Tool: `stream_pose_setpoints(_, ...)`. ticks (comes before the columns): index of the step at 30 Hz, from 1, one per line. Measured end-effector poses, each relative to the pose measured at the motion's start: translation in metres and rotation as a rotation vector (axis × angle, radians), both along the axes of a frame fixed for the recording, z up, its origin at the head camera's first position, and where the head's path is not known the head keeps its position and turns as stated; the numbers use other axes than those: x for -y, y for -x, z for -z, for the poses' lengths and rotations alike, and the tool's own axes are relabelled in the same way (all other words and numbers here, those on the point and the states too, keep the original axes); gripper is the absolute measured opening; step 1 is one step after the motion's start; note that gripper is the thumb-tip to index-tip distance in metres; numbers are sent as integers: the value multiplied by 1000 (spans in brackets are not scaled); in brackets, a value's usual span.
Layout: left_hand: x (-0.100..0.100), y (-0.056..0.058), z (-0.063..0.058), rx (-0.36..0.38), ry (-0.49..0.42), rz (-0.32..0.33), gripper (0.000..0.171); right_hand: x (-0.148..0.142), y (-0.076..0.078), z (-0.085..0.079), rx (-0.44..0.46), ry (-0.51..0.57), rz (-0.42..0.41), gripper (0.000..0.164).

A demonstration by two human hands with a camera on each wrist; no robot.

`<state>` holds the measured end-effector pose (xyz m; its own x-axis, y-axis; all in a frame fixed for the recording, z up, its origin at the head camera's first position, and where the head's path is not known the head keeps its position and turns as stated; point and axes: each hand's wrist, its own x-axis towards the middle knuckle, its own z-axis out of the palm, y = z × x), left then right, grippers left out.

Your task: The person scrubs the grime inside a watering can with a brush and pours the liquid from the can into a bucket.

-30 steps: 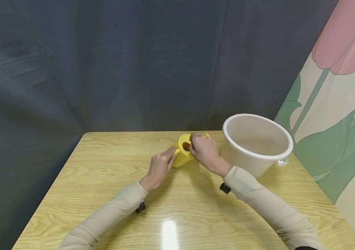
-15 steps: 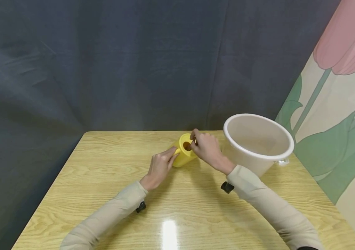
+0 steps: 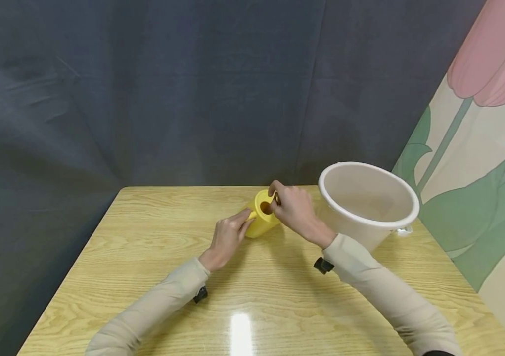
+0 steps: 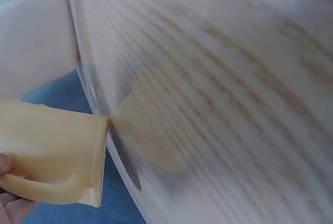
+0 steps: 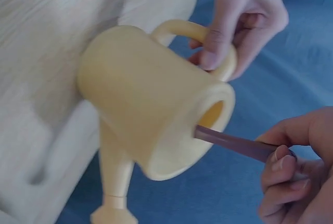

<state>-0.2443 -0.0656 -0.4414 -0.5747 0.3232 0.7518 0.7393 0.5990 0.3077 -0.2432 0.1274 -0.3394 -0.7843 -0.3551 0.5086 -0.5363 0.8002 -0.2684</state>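
Note:
A yellow watering can (image 3: 261, 225) stands tilted on the table, its opening facing up and towards me. My left hand (image 3: 227, 237) grips its handle (image 5: 179, 27), fingers wrapped through the loop. Its spout (image 5: 115, 166) shows in the right wrist view; in the head view my right hand (image 3: 294, 210) covers that side. Between thumb and curled fingers, this right hand holds a slim brownish-purple stick (image 5: 234, 145). The stick's far end lies at the edge of the can's opening (image 5: 212, 114); whether it touches there I cannot tell.
A large white bucket (image 3: 350, 232) stands right of the watering can, close to my right hand. The wooden table (image 3: 154, 217) ends at a dark curtain (image 3: 216, 99) behind. On the right is a wall with a painted tulip (image 3: 497, 54).
My right hand has shifted slightly to the right, and its index finger has risen. More of the can's opening shows. The left hand and the can have stayed in place.

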Motion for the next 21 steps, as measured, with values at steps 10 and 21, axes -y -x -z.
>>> stream_pose_setpoints(10, 0, 0, 1, -15, -7, -9, 5, 2, 11, 21, 10, -20, -14, 9)
stream_pose_setpoints(21, -1, -1, 1, -20, 11, -18, 5, -3, 9, 19, -40, -16, -24, 11)
